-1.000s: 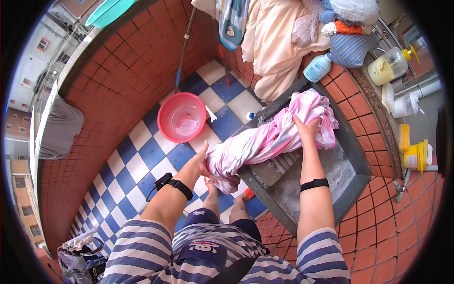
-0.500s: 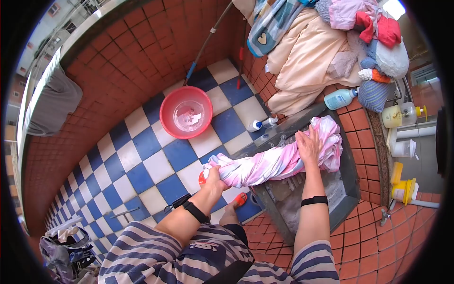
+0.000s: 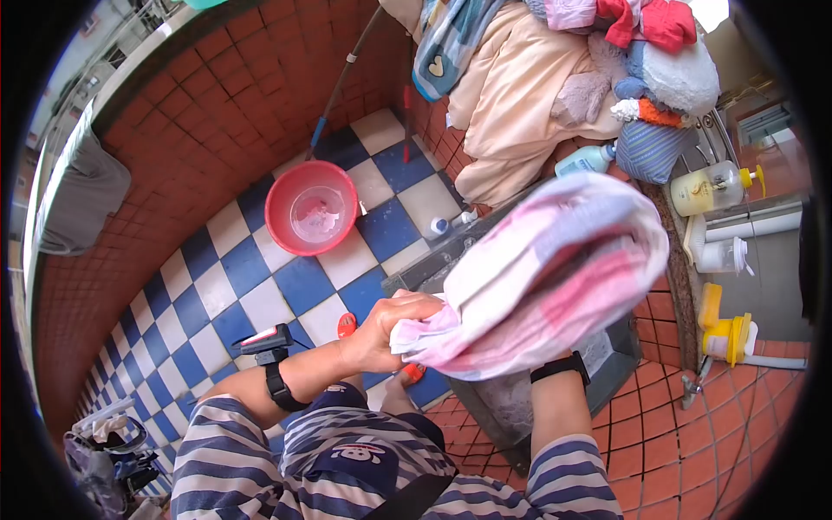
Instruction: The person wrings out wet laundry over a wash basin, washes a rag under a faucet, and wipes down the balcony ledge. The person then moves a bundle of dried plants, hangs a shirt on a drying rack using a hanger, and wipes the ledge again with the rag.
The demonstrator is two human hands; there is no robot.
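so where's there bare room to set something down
Bare checkered floor lies between the red basin and nearest red slipper, and from basin leftward to the tiled wall. Crowded: the sink beneath the pink cloth, the heaped quilt beyond.

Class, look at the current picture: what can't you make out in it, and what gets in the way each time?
All in the head view:
- Right hand: hidden behind the pink-and-white cloth, so its grip cannot be told.
- Much of the inside of the sink: covered by the same cloth.
- Teal object: cut off by the top edge.
- Print on the yellow pump bottle: too small to read.
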